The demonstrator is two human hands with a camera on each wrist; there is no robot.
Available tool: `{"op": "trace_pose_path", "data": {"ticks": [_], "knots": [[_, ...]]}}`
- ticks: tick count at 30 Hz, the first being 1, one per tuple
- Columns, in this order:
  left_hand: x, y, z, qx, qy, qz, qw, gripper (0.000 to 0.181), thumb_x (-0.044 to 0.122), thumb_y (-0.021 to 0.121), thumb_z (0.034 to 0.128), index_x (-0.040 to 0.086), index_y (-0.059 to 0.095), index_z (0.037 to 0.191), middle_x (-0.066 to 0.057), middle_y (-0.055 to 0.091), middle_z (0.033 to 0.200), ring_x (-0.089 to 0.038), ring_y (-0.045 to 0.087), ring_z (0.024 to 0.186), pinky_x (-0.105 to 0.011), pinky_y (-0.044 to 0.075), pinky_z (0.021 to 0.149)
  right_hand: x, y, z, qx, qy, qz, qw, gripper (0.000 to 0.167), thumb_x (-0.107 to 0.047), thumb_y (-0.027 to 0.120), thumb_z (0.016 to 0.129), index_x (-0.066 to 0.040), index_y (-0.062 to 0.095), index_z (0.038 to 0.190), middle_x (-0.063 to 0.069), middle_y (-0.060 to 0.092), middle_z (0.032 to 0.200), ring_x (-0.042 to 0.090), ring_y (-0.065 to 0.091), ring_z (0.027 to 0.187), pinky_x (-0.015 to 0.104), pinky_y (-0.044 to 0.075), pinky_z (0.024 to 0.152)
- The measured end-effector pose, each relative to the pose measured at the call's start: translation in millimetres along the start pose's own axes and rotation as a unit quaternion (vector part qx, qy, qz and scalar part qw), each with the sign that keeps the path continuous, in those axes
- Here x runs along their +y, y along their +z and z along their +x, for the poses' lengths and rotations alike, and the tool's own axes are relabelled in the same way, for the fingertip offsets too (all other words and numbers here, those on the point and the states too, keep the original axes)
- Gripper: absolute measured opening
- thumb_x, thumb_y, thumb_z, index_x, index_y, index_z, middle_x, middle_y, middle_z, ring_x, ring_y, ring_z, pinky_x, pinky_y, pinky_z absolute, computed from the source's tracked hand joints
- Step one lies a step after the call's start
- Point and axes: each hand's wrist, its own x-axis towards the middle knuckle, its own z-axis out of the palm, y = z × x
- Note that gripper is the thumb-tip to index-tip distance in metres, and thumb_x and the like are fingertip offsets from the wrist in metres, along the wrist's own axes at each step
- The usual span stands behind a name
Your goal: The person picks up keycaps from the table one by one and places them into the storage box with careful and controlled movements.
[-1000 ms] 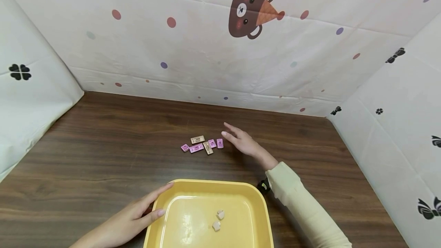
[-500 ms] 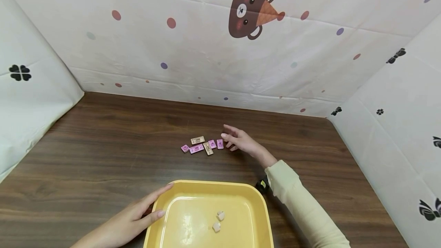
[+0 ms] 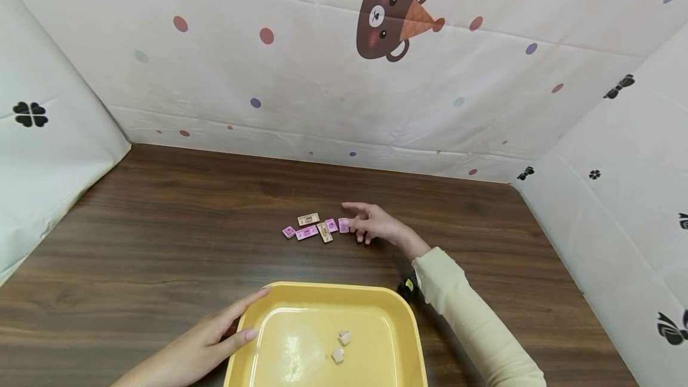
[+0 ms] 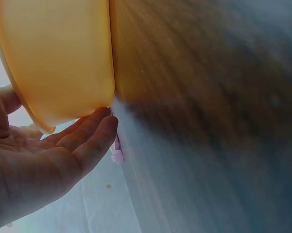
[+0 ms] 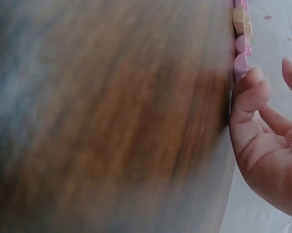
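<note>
My left hand (image 3: 206, 339) holds the left corner of a yellow plastic tub (image 3: 333, 289), thumb over the rim; in the left wrist view its fingers lie against the outer wall (image 4: 63, 58). My right hand (image 3: 376, 224) is low over the table at the right end of a small group of blocks. Its thumb tip overlaps the rightmost pink block (image 3: 342, 226); whether it grips it I cannot tell. Alongside lie another pink block (image 3: 331, 225), a beige block (image 3: 325, 232), a long pink block (image 3: 307, 232), a second beige block (image 3: 309, 219) and a small pink block (image 3: 288, 232).
Two small pale pieces, one a pale block (image 3: 344, 337) and one a pentagon-like piece (image 3: 337, 355), lie in the tub. The dark wood table (image 3: 134, 243) ends at a patterned white back sheet (image 3: 301, 76), with white sheets at both sides.
My right hand has moved slightly left and down to the rightmost pink block, its fingers bending more. The left hand and tub have stayed put.
</note>
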Motion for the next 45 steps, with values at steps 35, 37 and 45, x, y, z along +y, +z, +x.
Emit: {"op": "trace_pose_path", "data": {"ticks": [35,37,45], "knots": [[0.8,0.4,-0.1,0.01,-0.015,0.037,0.9991,0.054,0.022,0.049,0.095,0.023,0.027,0.144,-0.001,0.039,0.141,-0.003,0.04,0.121,-0.021,0.04,0.089,5.8,-0.9,6.8,-0.031,0.035,-0.015,0.9988,0.028,-0.004,0.061,0.085,0.006,0.054,0.11,0.005,0.053,0.067,0.009,0.054,0.045,0.022,0.045,0.043],[1.0,0.4,0.0,0.01,-0.018,0.037,0.9991,0.054,0.022,0.049,0.0951,0.023,0.027,0.144,0.0,0.038,0.142,-0.003,0.039,0.122,-0.021,0.04,0.089,5.1,-0.3,6.8,-0.029,0.038,-0.014,0.9988,0.027,-0.005,0.061,0.086,0.006,0.054,0.11,0.005,0.053,0.067,0.01,0.054,0.045,0.022,0.045,0.043],[1.0,0.3,-0.1,0.008,-0.014,0.033,0.9993,0.054,0.021,0.049,0.095,0.022,0.027,0.144,-0.002,0.04,0.14,-0.004,0.041,0.12,-0.02,0.04,0.088,2.3,2.1,6.7,-0.022,0.048,-0.002,0.9986,0.032,-0.008,0.065,0.083,0.006,0.052,0.109,0.004,0.051,0.064,0.01,0.055,0.045,0.022,0.045,0.042]]}}
